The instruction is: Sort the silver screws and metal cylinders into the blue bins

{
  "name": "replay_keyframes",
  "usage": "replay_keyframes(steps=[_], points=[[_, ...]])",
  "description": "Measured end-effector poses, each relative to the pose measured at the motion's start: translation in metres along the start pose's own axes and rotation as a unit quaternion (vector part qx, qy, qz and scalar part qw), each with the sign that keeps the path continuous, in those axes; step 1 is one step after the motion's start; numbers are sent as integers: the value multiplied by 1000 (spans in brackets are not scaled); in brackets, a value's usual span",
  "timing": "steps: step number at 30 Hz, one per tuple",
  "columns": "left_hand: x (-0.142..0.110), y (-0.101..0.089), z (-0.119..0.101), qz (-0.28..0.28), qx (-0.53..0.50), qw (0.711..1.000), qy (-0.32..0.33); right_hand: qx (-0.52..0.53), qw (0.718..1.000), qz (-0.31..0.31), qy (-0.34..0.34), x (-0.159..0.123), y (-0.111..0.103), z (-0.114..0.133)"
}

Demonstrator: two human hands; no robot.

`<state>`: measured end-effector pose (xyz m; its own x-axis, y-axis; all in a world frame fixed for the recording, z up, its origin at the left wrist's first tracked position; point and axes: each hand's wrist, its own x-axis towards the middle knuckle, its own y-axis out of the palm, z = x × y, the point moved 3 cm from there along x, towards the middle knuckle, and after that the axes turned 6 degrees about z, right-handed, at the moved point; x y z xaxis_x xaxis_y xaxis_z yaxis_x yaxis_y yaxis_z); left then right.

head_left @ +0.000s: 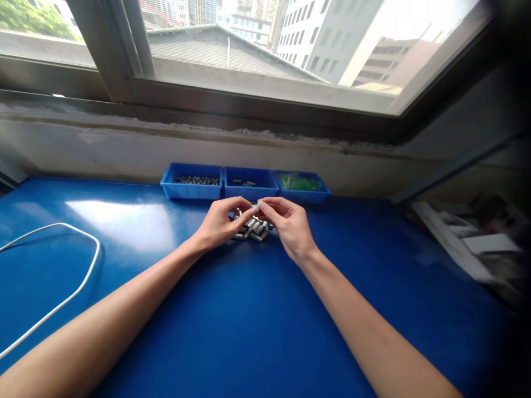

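A small pile of short grey metal cylinders (254,229) lies on the blue table (249,309) in front of three blue trays. My left hand (222,222) and my right hand (288,224) meet just above the pile. Their fingertips pinch together on one small metal piece (254,208) held between them. Both hands have curled fingers; the piece itself is mostly hidden by the fingertips.
Three blue trays stand at the back against the wall: the left tray (191,181) holds dark small parts, the middle tray (250,183) a few metal pieces, the right tray (302,186) green items. A white cable (62,276) loops at left. Papers (477,243) lie off the table's right edge.
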<state>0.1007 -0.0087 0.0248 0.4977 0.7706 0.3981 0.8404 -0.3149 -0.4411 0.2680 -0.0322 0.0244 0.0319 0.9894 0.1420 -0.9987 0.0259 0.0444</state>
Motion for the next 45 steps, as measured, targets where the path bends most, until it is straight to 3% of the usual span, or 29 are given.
replay_keyframes(steps=[4,6,10,13,19,22,25,29,32,37,41,45], points=[[-1,1,-4,13,9,1000,-14,-47,998,18,-23,-4,-1,2],[1,-1,-4,-7,0,999,-31,-119,991,14,-59,-6,-8,7],[10,-12,5,-137,-47,981,-128,-347,924,4,-161,-10,-27,18],[21,-18,14,-182,-129,952,-207,-442,877,43,-182,-12,-39,20],[28,-16,21,-158,-222,932,-240,-503,846,104,-143,-13,-46,18],[19,-12,18,-136,-133,965,-182,-515,838,120,-135,-14,-41,16],[8,-9,10,-83,79,992,-49,-528,830,125,-127,-14,-38,14],[-1,-1,3,14,284,955,84,-540,825,116,-116,-13,-37,14],[-2,3,0,49,325,937,121,-538,832,92,-101,-12,-38,15],[-2,5,0,67,330,933,124,-492,866,56,-77,-12,-40,16],[-3,5,2,55,337,932,119,-389,917,38,-73,-12,-42,15],[-2,5,4,41,336,934,109,-212,976,15,-43,-9,-40,9]])
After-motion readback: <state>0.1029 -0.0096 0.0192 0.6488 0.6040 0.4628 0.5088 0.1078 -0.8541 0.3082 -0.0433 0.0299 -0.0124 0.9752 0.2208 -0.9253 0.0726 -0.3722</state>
